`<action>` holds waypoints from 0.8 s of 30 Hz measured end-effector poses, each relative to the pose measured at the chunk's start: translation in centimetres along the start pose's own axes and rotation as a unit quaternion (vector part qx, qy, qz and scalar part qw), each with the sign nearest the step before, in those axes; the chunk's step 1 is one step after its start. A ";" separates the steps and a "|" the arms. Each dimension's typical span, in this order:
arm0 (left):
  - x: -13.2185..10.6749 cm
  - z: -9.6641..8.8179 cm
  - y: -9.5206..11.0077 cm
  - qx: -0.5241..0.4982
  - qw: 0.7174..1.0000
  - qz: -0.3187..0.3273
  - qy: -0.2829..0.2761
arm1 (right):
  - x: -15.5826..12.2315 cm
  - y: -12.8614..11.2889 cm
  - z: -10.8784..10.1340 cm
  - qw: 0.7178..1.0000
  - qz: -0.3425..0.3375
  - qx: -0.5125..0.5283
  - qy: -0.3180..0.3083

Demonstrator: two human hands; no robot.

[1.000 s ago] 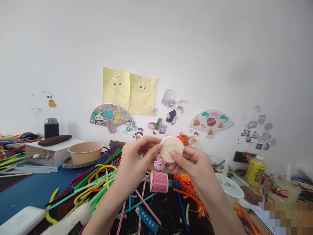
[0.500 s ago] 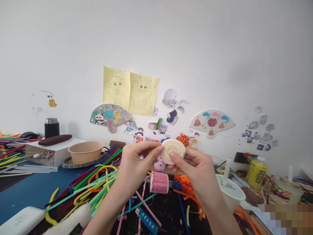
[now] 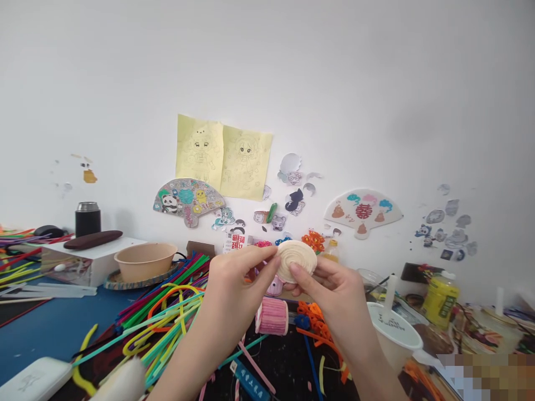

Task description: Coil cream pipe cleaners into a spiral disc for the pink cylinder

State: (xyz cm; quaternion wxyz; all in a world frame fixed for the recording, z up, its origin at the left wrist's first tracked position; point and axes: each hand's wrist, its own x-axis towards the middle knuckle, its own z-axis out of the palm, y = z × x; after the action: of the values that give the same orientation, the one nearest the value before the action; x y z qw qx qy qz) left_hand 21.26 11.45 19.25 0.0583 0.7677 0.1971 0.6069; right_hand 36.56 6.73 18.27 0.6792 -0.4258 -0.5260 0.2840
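Observation:
A cream coiled disc (image 3: 296, 257) made of wound pipe cleaner is held up in front of me by both hands. My left hand (image 3: 234, 284) pinches its left edge with thumb and fingertips. On its right and lower edge rests my right hand (image 3: 334, 292), thumb on the face. Below the hands a pink ribbed cylinder (image 3: 271, 317) lies on the dark table. A small pink object (image 3: 275, 287) sits just behind, partly hidden by the fingers.
Colourful pipe cleaners (image 3: 167, 312) are piled at the left, orange ones (image 3: 320, 323) at the right. A tan bowl (image 3: 144, 260), a black flask (image 3: 87, 218), a white cup with straw (image 3: 395, 331) and a yellow bottle (image 3: 438, 291) stand around. Paper fans and drawings hang on the wall.
The disc has tilted a little, its face turning more upward. Both hands have shifted slightly to the right and down with it.

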 end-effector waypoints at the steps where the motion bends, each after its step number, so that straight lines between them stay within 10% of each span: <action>1: 0.0 0.0 0.0 -0.013 1.000 -0.015 -0.006 | 0.0 0.0 0.0 1.000 0.001 0.002 -0.003; 12: 0.2 0.0 0.2 -0.195 0.967 -0.145 -0.076 | -0.2 -0.2 0.0 1.000 0.006 0.025 -0.006; 24: 0.2 -0.1 0.9 -0.157 0.976 -0.132 -0.077 | -0.5 -0.3 0.2 0.999 -0.030 0.014 -0.021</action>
State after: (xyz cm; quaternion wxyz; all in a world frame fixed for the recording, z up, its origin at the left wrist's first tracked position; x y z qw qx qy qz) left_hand 21.37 10.67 19.73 0.2725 0.7607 0.1939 0.5563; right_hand 36.24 6.22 18.36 0.6824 -0.3940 -0.5486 0.2795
